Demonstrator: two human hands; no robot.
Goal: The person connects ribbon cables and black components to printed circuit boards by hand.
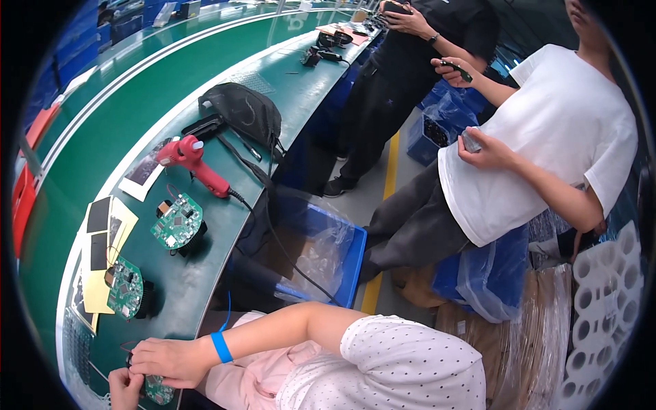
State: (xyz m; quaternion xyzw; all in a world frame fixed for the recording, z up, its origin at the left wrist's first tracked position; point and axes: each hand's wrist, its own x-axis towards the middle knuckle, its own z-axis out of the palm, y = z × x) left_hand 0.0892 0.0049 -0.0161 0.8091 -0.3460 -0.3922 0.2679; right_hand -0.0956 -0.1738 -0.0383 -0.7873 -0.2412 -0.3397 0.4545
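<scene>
Green bench (181,287) curves up ahead. Your left hand (124,389) bends at its near end; the board (158,392) lies just right of it, partly under your nearer right hand (171,362), long axis hidden. I can't tell whether either pinches it. Farther up sit another board (178,224), then the glue gun (193,162); bin (354,263) beyond the edge.

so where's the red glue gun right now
In the head view, the red glue gun lies left of centre on the green bench, between the black bag and a green circuit board.
</scene>
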